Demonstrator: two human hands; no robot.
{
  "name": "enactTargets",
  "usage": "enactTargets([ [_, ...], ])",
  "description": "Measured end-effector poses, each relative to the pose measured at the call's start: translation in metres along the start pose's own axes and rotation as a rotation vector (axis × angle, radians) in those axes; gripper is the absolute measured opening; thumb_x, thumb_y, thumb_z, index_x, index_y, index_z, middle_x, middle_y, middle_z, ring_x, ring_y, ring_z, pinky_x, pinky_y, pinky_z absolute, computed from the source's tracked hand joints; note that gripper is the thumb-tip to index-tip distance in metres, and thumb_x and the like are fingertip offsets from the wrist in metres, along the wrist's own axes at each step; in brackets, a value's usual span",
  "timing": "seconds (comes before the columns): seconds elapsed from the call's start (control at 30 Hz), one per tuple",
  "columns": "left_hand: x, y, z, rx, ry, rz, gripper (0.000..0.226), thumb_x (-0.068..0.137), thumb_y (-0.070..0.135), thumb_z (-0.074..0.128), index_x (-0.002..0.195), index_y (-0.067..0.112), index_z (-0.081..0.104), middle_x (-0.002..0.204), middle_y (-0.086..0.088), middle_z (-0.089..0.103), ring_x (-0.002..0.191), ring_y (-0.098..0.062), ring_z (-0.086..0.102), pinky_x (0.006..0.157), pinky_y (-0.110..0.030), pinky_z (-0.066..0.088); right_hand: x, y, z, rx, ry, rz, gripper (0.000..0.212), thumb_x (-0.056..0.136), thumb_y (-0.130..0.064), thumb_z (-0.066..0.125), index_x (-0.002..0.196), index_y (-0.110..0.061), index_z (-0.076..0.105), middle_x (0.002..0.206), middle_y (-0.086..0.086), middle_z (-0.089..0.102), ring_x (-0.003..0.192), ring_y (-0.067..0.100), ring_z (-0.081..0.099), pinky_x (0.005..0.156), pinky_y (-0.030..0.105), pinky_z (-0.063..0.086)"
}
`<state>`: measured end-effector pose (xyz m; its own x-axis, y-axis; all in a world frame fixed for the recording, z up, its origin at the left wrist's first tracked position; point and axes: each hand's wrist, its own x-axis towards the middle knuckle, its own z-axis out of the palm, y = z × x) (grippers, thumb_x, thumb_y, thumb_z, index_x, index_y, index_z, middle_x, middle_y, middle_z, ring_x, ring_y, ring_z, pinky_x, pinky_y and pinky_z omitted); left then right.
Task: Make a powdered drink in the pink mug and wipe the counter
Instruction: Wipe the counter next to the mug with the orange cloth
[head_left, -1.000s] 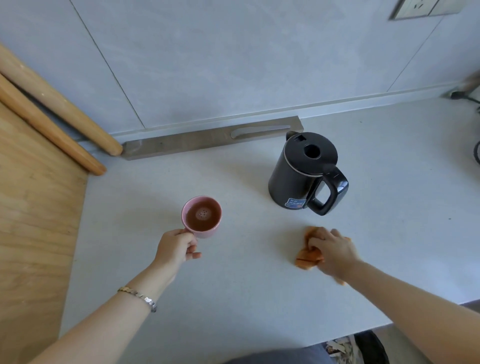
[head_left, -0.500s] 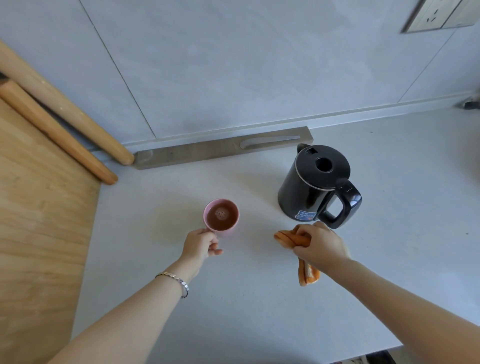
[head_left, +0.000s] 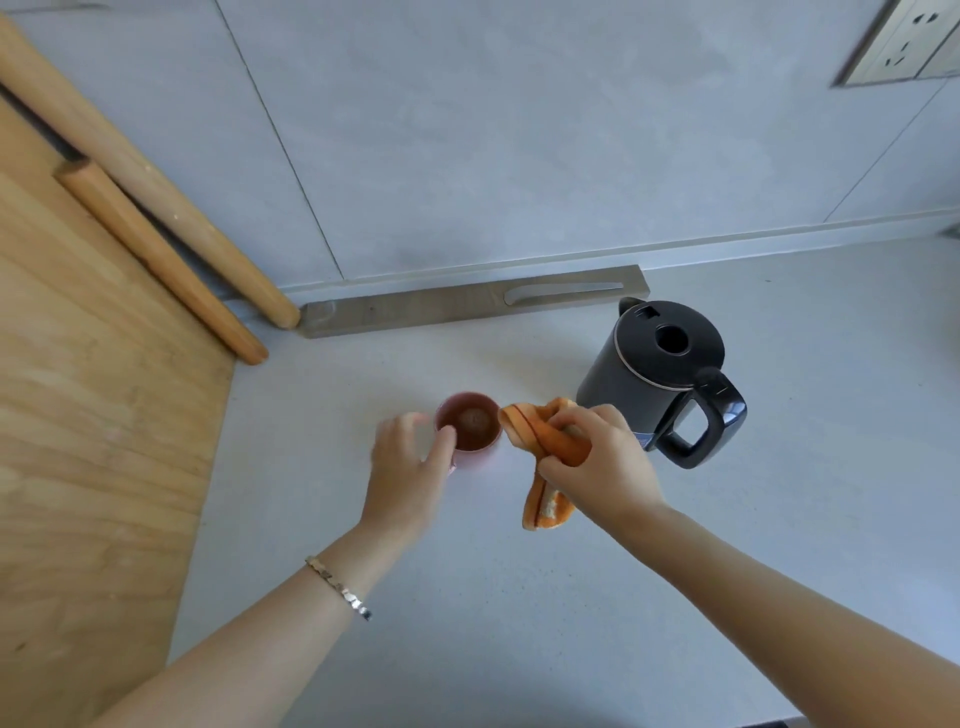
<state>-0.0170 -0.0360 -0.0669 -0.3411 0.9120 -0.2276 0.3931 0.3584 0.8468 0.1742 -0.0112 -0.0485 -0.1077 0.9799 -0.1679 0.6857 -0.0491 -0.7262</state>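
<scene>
Two bare forearms enter from the bottom of the frame, the left one wearing a bracelet (head_left: 340, 590) at the wrist. Toward the middle, the left hand (head_left: 408, 467) is at the near left side of the mug (head_left: 469, 431), its fingers curled around the mug's wall; the hand is blurred, so how firm that grip is I cannot tell. The right hand (head_left: 597, 462) sits just right of the mug, its grip clamped on an orange cloth (head_left: 545, 441), bunched in the fist with one end hanging down to the table (head_left: 519, 623) and the other reaching to the mug's right rim, touching it or nearly so. The mug stands on the table at frame centre and holds a brown liquid with a patch of foam, so the drink looks made. The wiping looks like the step in hand, and it seems to be working around or under the mug; how much of the table is already wiped cannot be read, since no spill or streak shows. Just beyond the right hand, right of centre, stands a black kettle (head_left: 649, 374), lid shut, handle turned toward the lower right. Farther back a grey bar (head_left: 415, 312) lies along the foot of the wall, and a wooden board (head_left: 93, 415) with two rolling pins (head_left: 156, 249) fills the left of the frame. A wall socket (head_left: 904, 47) sits at the upper right.
</scene>
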Motion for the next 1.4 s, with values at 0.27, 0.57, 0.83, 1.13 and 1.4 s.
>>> enactTargets([
  [0.27,-0.015,0.064,0.001,-0.445,-0.165,0.048,0.022,0.085,0.014,0.057,0.071,0.027,0.069,0.048,0.017,0.066,0.047,0.005,0.060,0.042,-0.006,0.041,-0.014,-0.041,0.001,0.173,-0.024,-0.224,0.066,0.066,-0.027,0.078,0.124,-0.027,0.047,0.102,-0.012,0.038,0.084,-0.007,0.048,0.070,0.003,0.042],
  [0.57,0.029,0.097,-0.007,-0.419,-0.243,0.026,0.017,0.083,0.038,0.060,0.080,0.024,0.069,0.068,0.012,0.070,0.066,-0.009,0.068,0.064,-0.029,0.052,0.038,-0.040,-0.068,0.637,-0.268,-0.001,0.025,0.069,-0.033,0.072,0.086,-0.015,0.070,0.082,0.000,0.076,0.081,0.018,0.071,0.067,0.021,0.057],
  [0.83,0.114,0.130,0.021,-0.237,-0.043,0.059,0.031,0.086,0.044,0.053,0.068,0.021,0.063,0.074,0.012,0.064,0.067,-0.001,0.060,0.056,-0.013,0.047,0.134,-0.073,-0.094,0.133,0.021,-0.061,0.032,0.087,-0.043,0.055,0.111,-0.022,0.052,0.092,0.003,0.059,0.085,0.023,0.054,0.070,0.029,0.039],
  [1.13,0.196,0.133,0.049,-0.429,-0.365,-0.334,0.088,0.063,0.007,0.079,0.130,0.036,0.029,0.110,-0.007,0.056,0.091,-0.020,0.062,0.059,-0.029,0.049,0.248,-0.054,-0.101,0.343,-0.498,0.244,0.022,0.077,-0.012,0.071,0.098,-0.016,0.066,0.095,0.009,0.064,0.080,0.020,0.062,0.076,0.032,0.052],
  [1.4,0.236,0.109,0.098,0.287,-0.469,-0.176,0.034,0.065,0.020,0.066,0.096,0.007,0.061,0.104,-0.012,0.048,0.071,-0.018,0.051,0.054,-0.024,0.044,0.305,-0.007,-0.066,-0.188,-0.672,0.289,0.050,0.068,-0.016,0.075,0.106,-0.032,0.047,0.107,-0.001,0.053,0.094,0.021,0.058,0.064,0.023,0.053],
])
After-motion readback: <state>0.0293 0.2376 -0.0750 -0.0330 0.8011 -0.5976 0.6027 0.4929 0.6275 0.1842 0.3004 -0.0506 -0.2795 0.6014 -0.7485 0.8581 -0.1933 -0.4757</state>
